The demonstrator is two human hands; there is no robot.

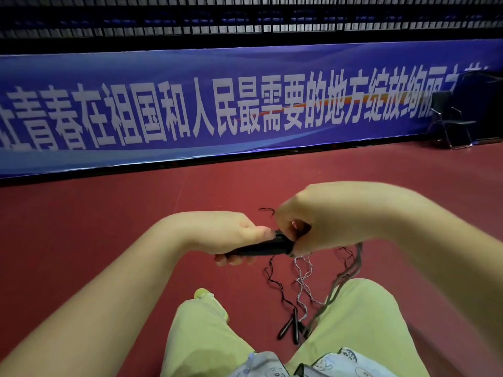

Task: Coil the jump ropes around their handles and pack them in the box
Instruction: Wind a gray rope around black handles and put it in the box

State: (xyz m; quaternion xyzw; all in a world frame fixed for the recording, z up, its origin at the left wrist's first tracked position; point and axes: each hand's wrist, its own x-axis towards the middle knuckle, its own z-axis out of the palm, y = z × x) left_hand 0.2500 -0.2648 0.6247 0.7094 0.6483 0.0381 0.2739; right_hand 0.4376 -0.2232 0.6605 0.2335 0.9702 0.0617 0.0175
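Partly, hands [272,235] hide black handles [261,247].

This looks like an indoor sports hall. A smooth dark-red court floor [109,227] fills the middle and lower part of the frame. Across the upper middle runs a long blue barrier banner [217,104] printed with large white Chinese characters, of the sort that edges a playing area. Above it, along the top of the frame, dim rows of blue spectator seats [245,20] show behind dark railings. A black folding chair [449,118] stands at the right edge.
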